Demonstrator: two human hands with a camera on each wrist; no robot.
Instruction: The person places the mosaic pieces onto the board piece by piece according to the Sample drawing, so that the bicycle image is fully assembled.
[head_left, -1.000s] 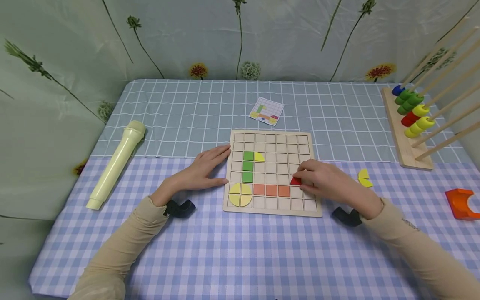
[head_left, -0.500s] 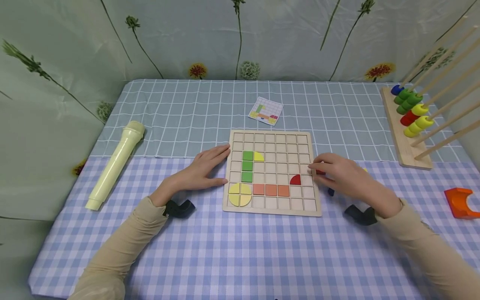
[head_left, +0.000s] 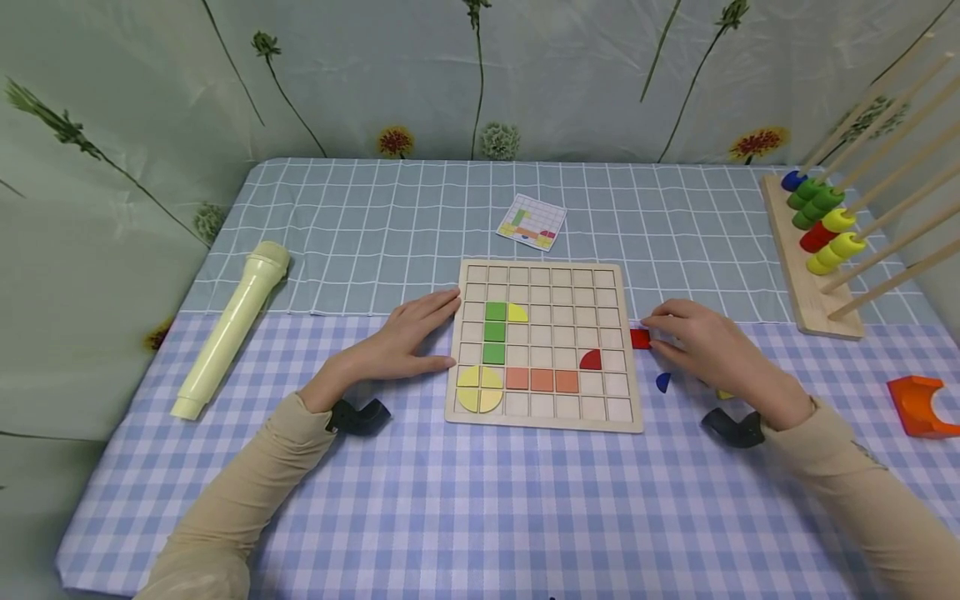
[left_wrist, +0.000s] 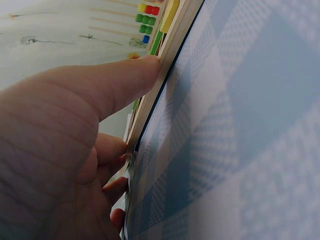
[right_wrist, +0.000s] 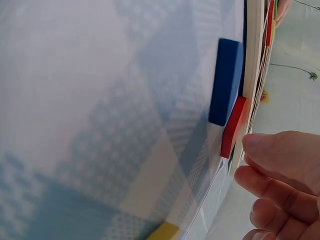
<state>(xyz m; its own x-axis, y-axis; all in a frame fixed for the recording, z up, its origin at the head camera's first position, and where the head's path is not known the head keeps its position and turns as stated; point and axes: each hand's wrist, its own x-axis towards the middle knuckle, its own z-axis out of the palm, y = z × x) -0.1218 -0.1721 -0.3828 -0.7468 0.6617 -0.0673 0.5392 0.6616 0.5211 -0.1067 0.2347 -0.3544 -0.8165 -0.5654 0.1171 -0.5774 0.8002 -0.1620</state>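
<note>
My left hand (head_left: 415,337) lies at the left edge of a wooden grid board (head_left: 551,271), its straight fingertips and thumb touching the frame. In the left wrist view the thumb (left_wrist: 115,82) meets the board's side. My right hand (head_left: 697,346) is just right of the board, fingers loosely bent beside a red square tile (head_left: 640,339). The right wrist view shows that red tile (right_wrist: 234,127) close to the thumb and fingertips, with nothing between them. A blue half-round piece (head_left: 663,382) lies nearby. On the board sit a red quarter-circle (head_left: 591,360), green squares (head_left: 495,332), orange squares (head_left: 542,380) and yellow quarter-circles (head_left: 480,389).
A pattern card (head_left: 532,222) lies behind the board. Yellow pieces (head_left: 724,394) are partly hidden under my right hand. At the right stand a peg rack with coloured beads (head_left: 813,267) and an orange block (head_left: 921,406). A pale yellow tube (head_left: 232,329) lies at the left.
My right hand has let go of the red quarter-circle on the board and moved right, off the board, to the red square tile. My left hand has stayed in place.
</note>
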